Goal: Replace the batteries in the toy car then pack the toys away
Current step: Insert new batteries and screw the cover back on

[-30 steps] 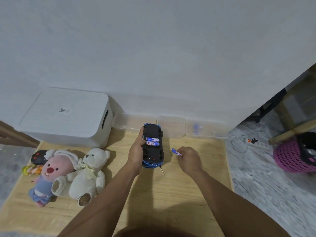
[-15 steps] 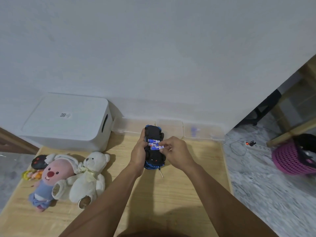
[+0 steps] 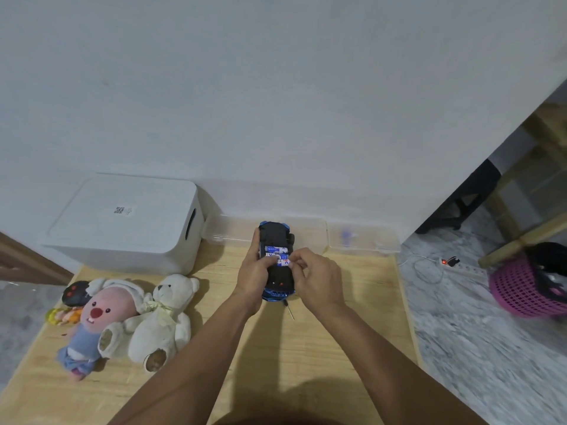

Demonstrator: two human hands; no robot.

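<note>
The blue toy car (image 3: 277, 265) is lying belly-up on the wooden table (image 3: 306, 348), its black underside facing the camera and its battery bay open. The left hand (image 3: 253, 277) is cupping the car's left flank, its thumb reaching across onto the underside just below the bay. The right hand (image 3: 317, 279) is coming in from the other side, its fingers (image 3: 296, 260) curling together and pinching the right end of the nearest battery (image 3: 283, 262), which is sitting at the bay's near edge. Two more blue-and-white batteries are lying crosswise in the bay just beyond it, clear of the fingers. A thin screwdriver (image 3: 289, 309) is poking out from under the car's near end, between the two wrists. Off to the left, a white teddy bear (image 3: 164, 317) and a pink plush (image 3: 98, 317) are lying side by side, touching. Behind them a white storage box (image 3: 129, 222) is sitting against the wall, with clear plastic containers (image 3: 362, 237) lining up along the table's far edge.
</note>
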